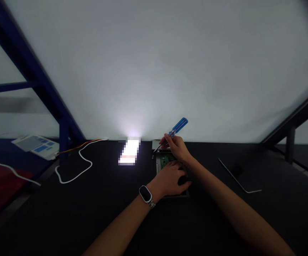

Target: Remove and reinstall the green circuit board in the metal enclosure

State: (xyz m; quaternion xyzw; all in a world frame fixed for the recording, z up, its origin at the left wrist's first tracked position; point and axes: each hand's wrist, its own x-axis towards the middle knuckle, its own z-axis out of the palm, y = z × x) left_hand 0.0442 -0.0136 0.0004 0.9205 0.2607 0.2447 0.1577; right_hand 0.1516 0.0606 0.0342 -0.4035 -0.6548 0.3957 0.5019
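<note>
My right hand (175, 145) is closed around a screwdriver (180, 126) with a blue handle. The handle points up to the right, and the metal shaft slants down to the left, toward the far left corner of a flat device. My left hand (170, 177), with a watch on its wrist, lies across that device with fingers and thumb spread. A green circuit board (165, 160) shows inside the device's thin frame (158, 164); my left hand covers much of the rest. Dim light leaves the screwdriver's tip unclear.
A bright pixelated rectangle (129, 152) lies left of the device. A white cable (75, 179) curls farther left, near a grey-white sheet (38, 145). A bent thin rod (235, 179) lies at the right. Blue posts (43, 85) and a pale wall (154, 64) bound the dark table (90, 209).
</note>
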